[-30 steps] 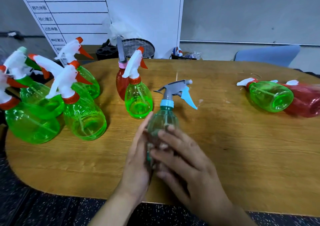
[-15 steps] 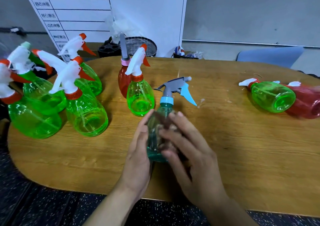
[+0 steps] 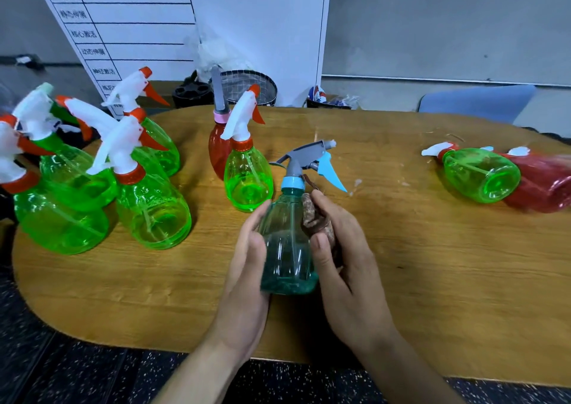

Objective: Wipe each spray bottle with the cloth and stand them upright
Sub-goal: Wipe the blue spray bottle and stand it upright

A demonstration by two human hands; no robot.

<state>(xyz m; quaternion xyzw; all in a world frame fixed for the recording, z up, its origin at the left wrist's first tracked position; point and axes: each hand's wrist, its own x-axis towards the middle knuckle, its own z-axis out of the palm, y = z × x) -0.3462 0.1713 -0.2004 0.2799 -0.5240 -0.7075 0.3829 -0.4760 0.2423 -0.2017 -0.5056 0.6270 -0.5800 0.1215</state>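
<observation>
A teal spray bottle [image 3: 287, 249] with a grey head and blue trigger stands upright at the table's middle front. My left hand [image 3: 247, 267] holds its left side, fingers wrapped round it. My right hand [image 3: 343, 255] grips a brown cloth [image 3: 316, 221] and presses it against the bottle's right shoulder. Several green bottles with white and orange heads [image 3: 151, 205] stand upright at the left. A small green bottle [image 3: 247, 178] and a red one [image 3: 217, 150] stand behind the teal one. A green bottle [image 3: 479, 173] and a red bottle [image 3: 540, 184] lie on their sides at the right.
The wooden table [image 3: 432, 264] has a rounded front-left edge. Behind it stand a white board with a printed grid [image 3: 129, 32], a wire basket [image 3: 250, 85] and a blue chair back [image 3: 475, 102]. Bare wood lies between the teal bottle and the lying bottles.
My right hand has slid from the bottle's front round to its right side, showing the brown cloth. The bottle stays upright in my left hand.
</observation>
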